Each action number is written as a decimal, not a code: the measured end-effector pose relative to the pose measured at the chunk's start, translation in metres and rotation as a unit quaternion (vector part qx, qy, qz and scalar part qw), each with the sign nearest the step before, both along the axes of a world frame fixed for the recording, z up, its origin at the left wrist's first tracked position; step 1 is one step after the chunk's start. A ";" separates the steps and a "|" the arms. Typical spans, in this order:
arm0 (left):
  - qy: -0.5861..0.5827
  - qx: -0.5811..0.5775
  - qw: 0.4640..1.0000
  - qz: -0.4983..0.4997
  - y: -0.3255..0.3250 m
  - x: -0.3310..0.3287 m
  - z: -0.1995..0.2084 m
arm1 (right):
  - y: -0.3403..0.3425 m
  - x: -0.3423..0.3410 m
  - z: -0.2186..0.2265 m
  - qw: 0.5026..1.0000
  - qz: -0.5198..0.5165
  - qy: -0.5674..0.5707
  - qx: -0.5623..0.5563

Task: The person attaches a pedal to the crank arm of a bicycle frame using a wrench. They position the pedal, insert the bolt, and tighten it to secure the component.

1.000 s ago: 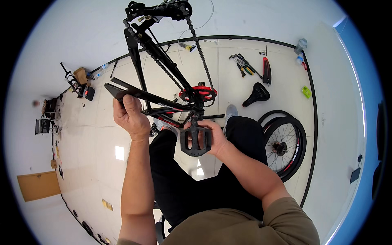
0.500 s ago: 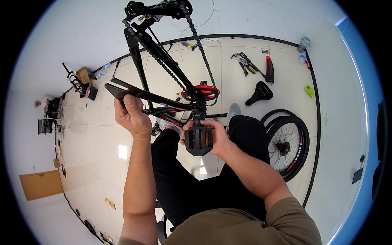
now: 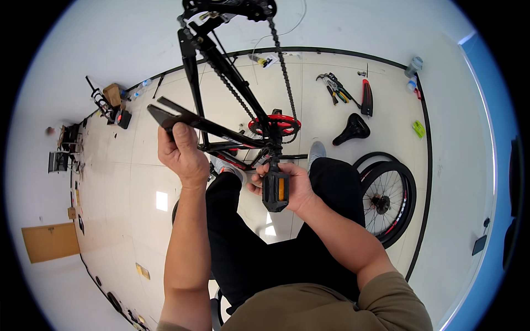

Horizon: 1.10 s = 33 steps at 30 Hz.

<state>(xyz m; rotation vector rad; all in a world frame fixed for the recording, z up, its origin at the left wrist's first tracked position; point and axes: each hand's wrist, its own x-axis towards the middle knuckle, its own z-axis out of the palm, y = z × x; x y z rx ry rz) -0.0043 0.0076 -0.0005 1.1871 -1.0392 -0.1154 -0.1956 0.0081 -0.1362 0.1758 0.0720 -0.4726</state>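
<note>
A black bicycle frame (image 3: 234, 133) stands tilted in front of me, with a red chainring (image 3: 275, 126) and a hanging chain (image 3: 285, 77). My left hand (image 3: 184, 154) is closed around the forked end of a frame tube, its thumb on top. At the near end of the crank is a black pedal (image 3: 275, 190), its edge with an orange reflector turned toward me. Behind this pedal curls my right hand (image 3: 297, 185), fingers coming out at its left side and thumb by the spindle; the exact contact is partly hidden. The derailleur (image 3: 243, 8) is at the top.
Beyond my right knee lie two wheels with tyres (image 3: 381, 204), a black saddle (image 3: 351, 129), hand tools (image 3: 334, 88) and a red-and-black mudguard (image 3: 366, 98). Bottles (image 3: 413, 67) stand by the right wall. A fork and a cardboard box (image 3: 112, 95) are at far left.
The pedal has turned about its spindle, from its flat face to its reflector edge. The frame's upper part has shifted slightly right and up in view. Both hands keep their places.
</note>
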 end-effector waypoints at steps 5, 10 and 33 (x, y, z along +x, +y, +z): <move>-0.024 0.000 1.000 0.015 -0.012 -0.002 0.006 | 0.011 -0.001 0.004 0.983 0.043 0.171 0.041; -0.028 -0.003 1.000 0.011 -0.033 0.005 0.006 | 0.059 -0.013 -0.048 0.879 0.250 0.404 -0.046; -0.031 -0.012 0.999 -0.028 -0.092 0.016 0.009 | 0.064 0.036 -0.259 0.661 0.254 0.653 -0.269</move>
